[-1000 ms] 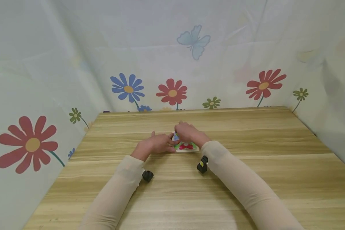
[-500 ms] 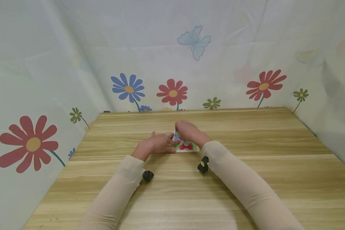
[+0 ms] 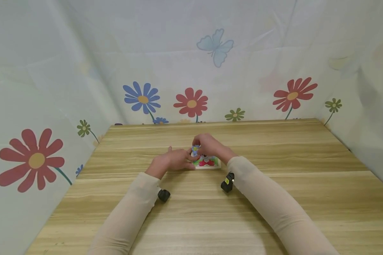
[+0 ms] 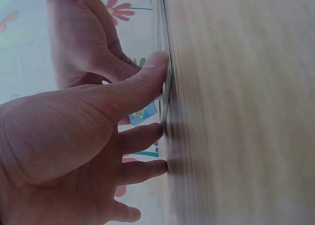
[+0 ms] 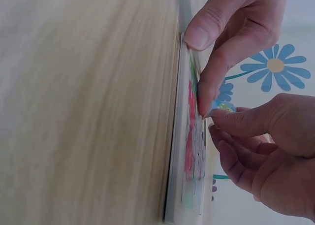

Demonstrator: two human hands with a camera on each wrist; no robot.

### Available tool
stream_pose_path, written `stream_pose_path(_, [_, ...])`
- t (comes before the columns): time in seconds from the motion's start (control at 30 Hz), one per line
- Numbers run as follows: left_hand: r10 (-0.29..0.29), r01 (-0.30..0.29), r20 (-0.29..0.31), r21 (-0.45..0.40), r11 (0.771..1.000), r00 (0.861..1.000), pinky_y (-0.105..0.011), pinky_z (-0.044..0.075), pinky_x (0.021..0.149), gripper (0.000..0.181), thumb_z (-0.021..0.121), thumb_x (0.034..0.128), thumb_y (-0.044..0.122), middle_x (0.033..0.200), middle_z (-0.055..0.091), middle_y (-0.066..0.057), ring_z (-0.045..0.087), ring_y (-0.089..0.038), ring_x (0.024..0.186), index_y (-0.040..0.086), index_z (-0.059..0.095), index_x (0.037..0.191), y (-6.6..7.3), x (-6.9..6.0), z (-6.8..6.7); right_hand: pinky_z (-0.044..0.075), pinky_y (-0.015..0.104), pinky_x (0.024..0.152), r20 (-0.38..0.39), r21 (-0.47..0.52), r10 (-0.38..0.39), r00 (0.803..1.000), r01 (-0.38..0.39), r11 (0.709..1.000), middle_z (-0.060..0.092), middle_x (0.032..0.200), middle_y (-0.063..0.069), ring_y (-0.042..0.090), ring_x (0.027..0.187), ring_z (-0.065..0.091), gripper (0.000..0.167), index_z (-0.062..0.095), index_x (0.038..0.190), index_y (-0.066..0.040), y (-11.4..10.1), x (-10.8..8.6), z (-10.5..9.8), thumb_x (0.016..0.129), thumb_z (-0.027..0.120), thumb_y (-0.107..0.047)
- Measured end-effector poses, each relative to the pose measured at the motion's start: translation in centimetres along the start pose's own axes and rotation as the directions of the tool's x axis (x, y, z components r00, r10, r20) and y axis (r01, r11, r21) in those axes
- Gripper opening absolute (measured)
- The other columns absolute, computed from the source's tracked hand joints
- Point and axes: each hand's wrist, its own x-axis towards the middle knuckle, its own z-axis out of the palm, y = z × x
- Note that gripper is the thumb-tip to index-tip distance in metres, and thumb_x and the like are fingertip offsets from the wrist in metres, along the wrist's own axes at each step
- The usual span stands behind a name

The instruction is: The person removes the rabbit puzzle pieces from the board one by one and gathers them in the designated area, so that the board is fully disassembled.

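Note:
A small flat puzzle board [image 3: 210,168] with a pale rim and a red, green and white picture lies on the table. My left hand [image 3: 175,159] rests at its left side, thumb on the near edge and a finger on its face; in the left wrist view the other fingers are spread, tips on the table. My right hand [image 3: 209,145] is over the far left part of the board. Between its thumb and fingers it pinches a blue puzzle piece [image 5: 224,107] with a yellow pattern, tilted above the board. My right hand hides part of the picture.
The wood-grain table [image 3: 191,219] stretches around the board on all sides. Behind it hangs a pale curtain [image 3: 166,63] printed with flowers and a butterfly. Small black cameras [image 3: 164,195] sit on both wrists.
My right hand has shifted and turned slightly, and more of the blue puzzle piece shows beneath its fingers. The left hand and the board have stayed in place.

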Motion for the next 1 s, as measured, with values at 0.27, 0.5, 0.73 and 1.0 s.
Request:
stream_pose_path(0.27, [0.002,-0.002,0.002,0.015,1.0,1.0,-0.078,0.008,0.107,0.053,0.057,0.0991,0.049,0.163,0.025,-0.004,0.036,-0.031,0.144,0.035,0.047,0.15,0.0,0.1,0.1,0.055,0.033,0.082,-0.002,0.058,-0.016,1.0,0.016,0.998,0.07,0.106,0.013,0.023,0.094,0.063,0.029,0.071,0.117,0.0,0.3,-0.2,0.0,0.088,0.073,0.001])
stream_pose_path(0.5, [0.0,0.0,0.008,0.015,1.0,1.0,-0.078,0.007,0.107,0.054,0.056,0.0997,0.049,0.164,0.021,-0.007,0.033,-0.031,0.145,0.036,0.043,0.151,0.1,-0.1,0.0,0.055,0.035,0.085,-0.041,0.123,0.01,0.999,-0.004,0.992,0.073,0.108,0.011,0.022,0.096,0.065,0.026,0.074,0.117,-0.002,1.8,-1.0,-0.7,0.092,0.069,0.0])
stream_pose_path(0.73, [-0.015,0.015,0.008,0.015,1.0,1.0,-0.077,0.006,0.109,0.055,0.056,0.0994,0.05,0.164,0.023,-0.008,0.029,-0.034,0.147,0.037,0.041,0.151,0.0,-0.1,0.1,0.054,0.04,0.089,-0.098,0.257,0.108,0.989,-0.08,0.963,0.071,0.116,0.01,0.024,0.103,0.064,0.029,0.071,0.123,-0.001,4.5,-2.6,-1.9,0.095,0.067,-0.005])
stream_pose_path(1.0, [-0.025,0.025,0.002,-0.026,0.999,1.0,-0.074,0.002,0.111,0.055,0.058,0.099,0.048,0.164,0.022,-0.008,0.027,-0.032,0.148,0.035,0.042,0.151,0.1,-0.1,0.1,0.055,0.042,0.088,-0.122,0.487,0.251,0.96,-0.163,0.858,0.064,0.12,0.019,0.025,0.098,0.062,0.037,0.064,0.13,0.002,7.1,-5.0,-3.3,0.093,0.068,-0.002])
